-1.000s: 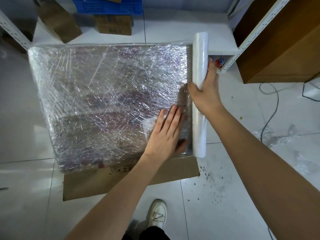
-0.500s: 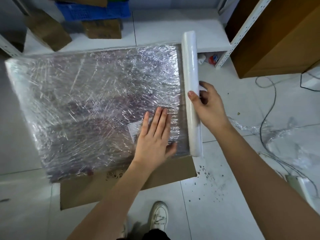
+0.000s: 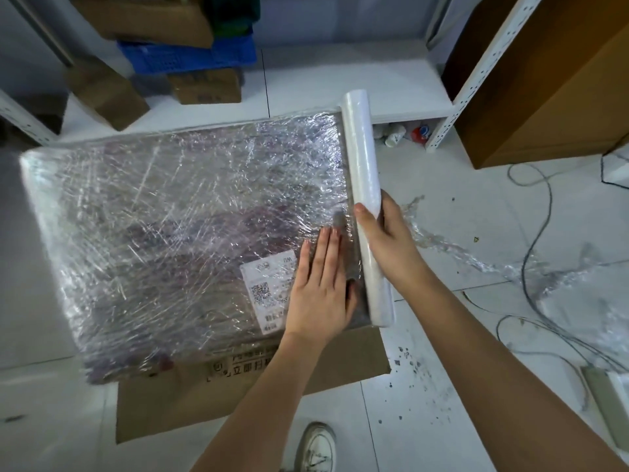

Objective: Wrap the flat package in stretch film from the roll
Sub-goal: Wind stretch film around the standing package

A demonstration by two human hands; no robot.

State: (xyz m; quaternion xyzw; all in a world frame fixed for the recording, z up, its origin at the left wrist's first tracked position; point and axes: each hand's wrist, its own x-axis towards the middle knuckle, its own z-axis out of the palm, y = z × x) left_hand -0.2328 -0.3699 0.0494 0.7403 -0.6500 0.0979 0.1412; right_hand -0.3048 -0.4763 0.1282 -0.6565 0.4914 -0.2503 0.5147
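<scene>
Nearest the camera, a white shoe (image 3: pixel 316 446) stands on the tiled floor (image 3: pixel 442 420), just in front of a flattened cardboard sheet (image 3: pixel 211 396) that lies under the work, likely to keep the wrap off the dirty tiles. The flat package (image 3: pixel 177 233) rests on that cardboard, its near edge overhanging printed text, already covered in many crinkled layers of film; a white label (image 3: pixel 269 284) shows through. The left hand (image 3: pixel 320 291) lies flat, fingers straight and together, palm pressing the film down near the package's right edge, apparently to anchor the wrap while tension is taken. The right hand (image 3: pixel 388 247) has its grip curled round the stretch film roll (image 3: pixel 366 206), thumb on top, holding it lengthwise along the right edge so the film feeds across the full width. Loose film scraps (image 3: pixel 483 264) and cables (image 3: pixel 537 240) trail over the floor to the right. Farther off, a white shelf board (image 3: pixel 340 80) carries cardboard boxes (image 3: pixel 204 86) and a blue crate (image 3: pixel 190 54); a brown cabinet (image 3: pixel 544 80) stands at far right. Wrapping looks well advanced.
</scene>
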